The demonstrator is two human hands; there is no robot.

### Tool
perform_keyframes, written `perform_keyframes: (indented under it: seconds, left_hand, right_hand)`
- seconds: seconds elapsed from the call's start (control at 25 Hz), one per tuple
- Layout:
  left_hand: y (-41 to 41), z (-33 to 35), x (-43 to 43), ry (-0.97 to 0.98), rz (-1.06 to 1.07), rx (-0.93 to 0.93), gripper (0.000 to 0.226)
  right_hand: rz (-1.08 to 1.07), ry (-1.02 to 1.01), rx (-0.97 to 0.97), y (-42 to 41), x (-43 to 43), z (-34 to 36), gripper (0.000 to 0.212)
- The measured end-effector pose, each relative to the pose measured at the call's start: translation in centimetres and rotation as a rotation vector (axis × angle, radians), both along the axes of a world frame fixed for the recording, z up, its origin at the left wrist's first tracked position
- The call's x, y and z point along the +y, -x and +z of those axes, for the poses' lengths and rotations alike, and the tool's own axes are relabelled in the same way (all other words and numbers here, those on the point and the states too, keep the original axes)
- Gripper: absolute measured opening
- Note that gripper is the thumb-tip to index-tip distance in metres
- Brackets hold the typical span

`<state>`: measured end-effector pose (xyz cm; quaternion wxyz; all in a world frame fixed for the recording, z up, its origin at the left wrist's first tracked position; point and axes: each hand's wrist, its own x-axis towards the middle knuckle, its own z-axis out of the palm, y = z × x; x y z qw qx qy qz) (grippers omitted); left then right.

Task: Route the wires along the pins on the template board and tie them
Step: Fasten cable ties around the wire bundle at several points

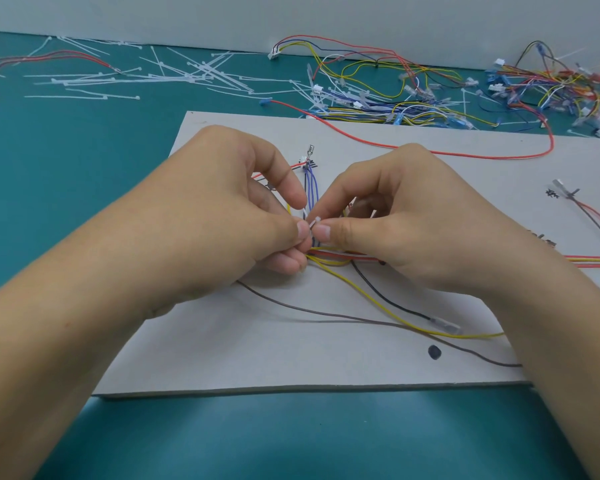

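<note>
Wires (pixel 311 188) lay gathered in the middle of the frame on the grey board (pixel 250 341), where a purple group ran up to a small connector and red and yellow strands crossed just below. Both hands met over that crossing: the left hand (pixel 222 216) and the right hand (pixel 413 220) each pinched a small white cable tie (pixel 315 223), the fingers (pixel 293 233) curled tight on it. Tying at this spot looked begun but not finished. More routing seemed left to do, since a yellow wire (pixel 378 306), a black wire (pixel 388 299) and a brown wire (pixel 326 318) trailed loose toward the lower right. The board sat on a teal counter (pixel 66 174). Spare ties (pixel 187 72) were scattered at the upper left and a heap of spare harnesses (pixel 430 98) lay at the upper right, below a pale wall (pixel 291 15).
</note>
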<state>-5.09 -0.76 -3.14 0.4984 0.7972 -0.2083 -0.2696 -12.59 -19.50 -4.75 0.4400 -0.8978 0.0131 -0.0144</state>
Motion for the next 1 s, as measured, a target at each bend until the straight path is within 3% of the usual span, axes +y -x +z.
perform_keyframes:
  seconds: [0.48, 1.0]
  left_hand:
    - [0.11, 0.01, -0.02, -0.001, 0.002, -0.007, 0.015]
    - [0.04, -0.2, 0.05, 0.02, -0.026, -0.048, 0.016]
  right_hand:
    - [0.06, -0.004, -0.022, -0.04, 0.17, 0.2, 0.014]
    - [0.039, -0.134, -0.031, -0.17, 0.23, 0.12, 0.002]
